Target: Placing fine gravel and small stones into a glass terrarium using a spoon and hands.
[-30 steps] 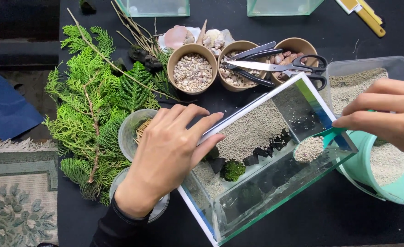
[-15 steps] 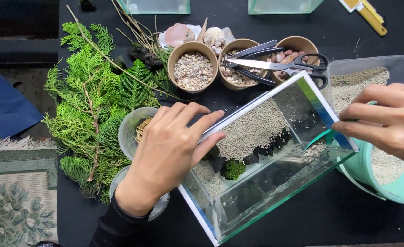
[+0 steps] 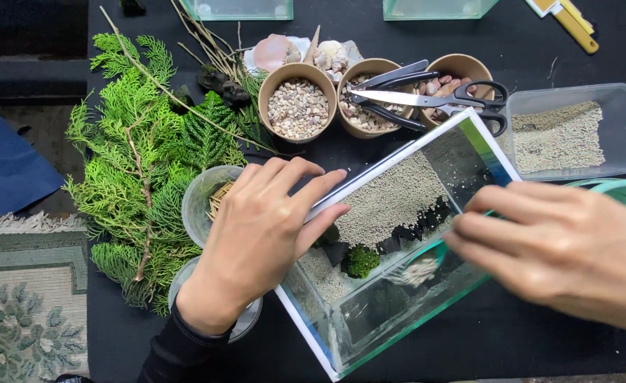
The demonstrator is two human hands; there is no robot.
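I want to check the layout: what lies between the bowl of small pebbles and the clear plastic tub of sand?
In the head view, between the pebble bowl and the sand tub stand two more brown bowls of stones, with scissors laid across them.

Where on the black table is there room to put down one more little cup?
Bare black table shows below the glass tank, toward the near edge, and a smaller patch below the green branches, left of the left hand. Above the tank it is crowded: three paper bowls, scissors and the plastic tub.
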